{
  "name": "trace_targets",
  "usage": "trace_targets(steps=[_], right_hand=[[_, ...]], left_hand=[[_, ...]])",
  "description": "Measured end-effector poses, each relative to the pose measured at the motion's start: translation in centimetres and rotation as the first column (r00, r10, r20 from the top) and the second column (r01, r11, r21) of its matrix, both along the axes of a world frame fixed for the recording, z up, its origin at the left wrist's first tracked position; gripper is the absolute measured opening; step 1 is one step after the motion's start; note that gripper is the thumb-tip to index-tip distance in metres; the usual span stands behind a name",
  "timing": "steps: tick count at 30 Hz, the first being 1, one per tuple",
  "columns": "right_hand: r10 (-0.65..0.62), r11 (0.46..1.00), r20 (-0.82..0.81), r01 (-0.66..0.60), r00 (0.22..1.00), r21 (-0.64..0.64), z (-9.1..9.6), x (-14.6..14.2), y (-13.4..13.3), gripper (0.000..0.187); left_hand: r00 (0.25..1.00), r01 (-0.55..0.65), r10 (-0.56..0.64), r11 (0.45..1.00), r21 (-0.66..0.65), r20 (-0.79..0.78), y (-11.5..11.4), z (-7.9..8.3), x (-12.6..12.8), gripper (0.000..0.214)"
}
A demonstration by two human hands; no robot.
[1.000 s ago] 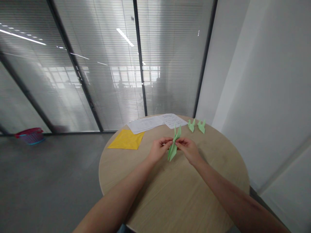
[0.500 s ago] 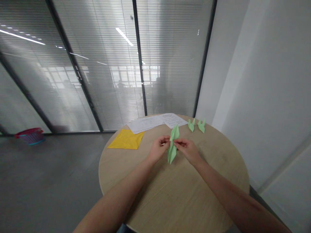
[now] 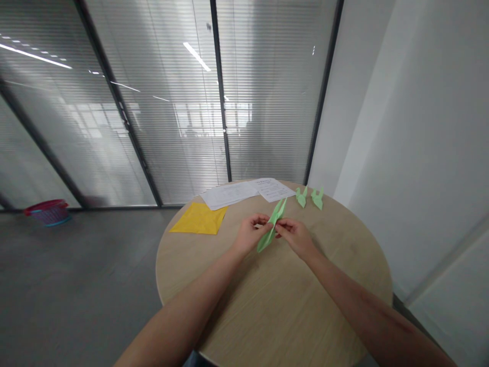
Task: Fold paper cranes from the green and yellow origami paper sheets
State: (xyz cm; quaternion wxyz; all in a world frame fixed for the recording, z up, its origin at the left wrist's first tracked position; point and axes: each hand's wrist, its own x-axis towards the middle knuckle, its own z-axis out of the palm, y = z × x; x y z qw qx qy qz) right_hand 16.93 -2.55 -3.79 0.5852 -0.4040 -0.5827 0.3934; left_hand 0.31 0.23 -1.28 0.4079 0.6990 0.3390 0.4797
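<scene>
A folded piece of light green paper [image 3: 265, 241], long and pointed at its upper end, is held above the round table [image 3: 282, 306]. My left hand [image 3: 251, 233] pinches its middle from the left, thumb on the near face. From the right, the fingertips of my right hand [image 3: 294, 233] are closed on its edge near the middle. The paper leans, upper end to the right. Two folded green paper birds, a left one [image 3: 301, 198] and a right one [image 3: 317, 199], stand beyond my right hand near the table's far edge.
Yellow paper [image 3: 198, 219] lies at the table's left. Printed white sheets [image 3: 233, 193] overlap along the far edge. A red and blue basket [image 3: 48, 213] is on the floor at far left. Glass panels with blinds [image 3: 183, 127] rise behind the table, and a white wall [image 3: 431, 153] stands right.
The green paper has turned in my fingers from nearly upright to a slant, its upper end moving right and its lower end left. Both hands stay in nearly the same place.
</scene>
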Motion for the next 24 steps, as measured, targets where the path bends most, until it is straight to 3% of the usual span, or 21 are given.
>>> trace_targets(steps=[7, 18, 24], right_hand=[[0.026, 1.0, -0.047, -0.027, 0.999, -0.015, 0.09, -0.3, -0.03, 0.033], [0.045, 0.999, -0.078, -0.046, 0.996, -0.008, 0.12, -0.24, -0.1, 0.031], [0.027, 0.999, -0.114, -0.031, 0.993, -0.028, 0.2, -0.27, -0.03, 0.032]], left_hand=[[0.998, -0.023, 0.024, 1.0, 0.019, -0.054, 0.15, -0.4, 0.03, 0.023], [0.995, 0.035, -0.02, 0.986, -0.16, 0.094, 0.01, 0.26, 0.11, 0.037], [0.993, 0.08, -0.058, 0.974, -0.21, 0.107, 0.41, -0.3, 0.24, 0.041]])
